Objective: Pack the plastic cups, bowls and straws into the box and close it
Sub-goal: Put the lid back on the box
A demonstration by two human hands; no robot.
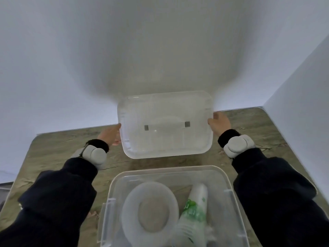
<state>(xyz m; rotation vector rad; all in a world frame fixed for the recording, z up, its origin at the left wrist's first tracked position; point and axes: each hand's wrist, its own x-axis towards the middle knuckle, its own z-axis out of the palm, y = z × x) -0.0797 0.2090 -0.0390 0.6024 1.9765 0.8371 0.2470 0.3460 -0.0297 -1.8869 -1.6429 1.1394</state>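
Both hands clamp the clear lid: left hand (110, 134) grips its left edge, right hand (219, 123) its right. Lid (165, 125) hangs beyond the open box (229, 189), which holds bowls (150, 205) and stacked cups (195, 207) on the table (58, 148).

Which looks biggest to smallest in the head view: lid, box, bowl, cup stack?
1. box, though it is cut off at the frame bottom and nearest the camera
2. lid
3. bowl
4. cup stack, partly cut off, so its place against the bowl is unsure
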